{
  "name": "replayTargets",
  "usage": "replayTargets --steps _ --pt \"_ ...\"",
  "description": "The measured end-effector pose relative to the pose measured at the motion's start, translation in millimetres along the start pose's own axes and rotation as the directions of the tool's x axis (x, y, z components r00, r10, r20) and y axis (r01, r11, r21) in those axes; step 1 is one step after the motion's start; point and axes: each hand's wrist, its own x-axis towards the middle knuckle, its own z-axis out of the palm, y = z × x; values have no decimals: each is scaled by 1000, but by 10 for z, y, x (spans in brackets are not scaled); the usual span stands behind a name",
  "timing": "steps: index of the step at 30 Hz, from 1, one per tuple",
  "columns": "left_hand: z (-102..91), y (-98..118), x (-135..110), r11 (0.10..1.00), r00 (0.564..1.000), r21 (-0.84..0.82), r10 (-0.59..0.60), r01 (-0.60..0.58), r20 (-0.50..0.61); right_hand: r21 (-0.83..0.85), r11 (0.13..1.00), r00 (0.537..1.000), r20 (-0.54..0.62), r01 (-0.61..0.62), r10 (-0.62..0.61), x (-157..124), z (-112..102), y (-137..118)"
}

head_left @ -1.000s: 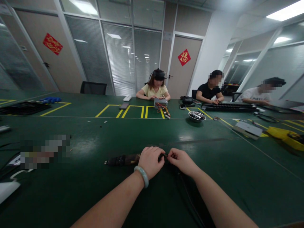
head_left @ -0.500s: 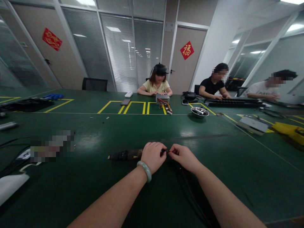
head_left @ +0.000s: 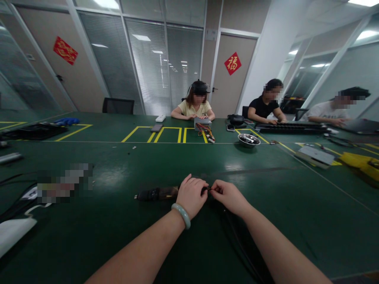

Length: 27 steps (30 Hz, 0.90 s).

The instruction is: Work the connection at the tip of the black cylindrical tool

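A dark electric screwdriver (head_left: 160, 193) with a brownish body lies sideways on the green table, its tip pointing left. My left hand (head_left: 192, 195), with a pale green bangle on the wrist, is wrapped over the screwdriver's rear end and hides it. Close against it, my right hand (head_left: 226, 195) pinches a small dark piece at that end; its kind is too small to make out. Below my right hand, a black cable (head_left: 238, 236) runs toward the table's near edge, partly in the shadow of my forearm.
Across the table (head_left: 142, 236), a person handles a grey metal box (head_left: 202, 121) with coloured wires. Two more people sit at the right, by a long black part (head_left: 293, 128). A metal bowl (head_left: 249, 140) holds small parts. A white item (head_left: 14, 234) lies at left.
The fingers of my left hand have lifted slightly on the screwdriver. My right hand keeps its pinch in nearly the same spot.
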Motion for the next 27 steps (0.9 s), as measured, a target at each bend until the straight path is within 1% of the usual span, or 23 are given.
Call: replayTargets --steps 3,8,12,20,27 --pt "-10 4 6 1000 1000 -8 -17 17 21 -22 1000 1000 -17 -7 6 1 4 -23" --pt "-25 -4 14 1000 1000 -18 -18 18 18 -20 1000 999 -39 -19 18 10 10 -30" --pt "-19 -20 24 1000 1000 -14 -16 16 7 -2 1000 999 -44 -26 26 12 9 -32" --pt "-49 -37 62 999 999 -33 8 -7 39 1 1000 999 -32 -22 22 9 22 -13" --pt "-31 -11 72 999 999 -16 -46 46 8 5 1000 999 -40 -22 22 32 29 21"
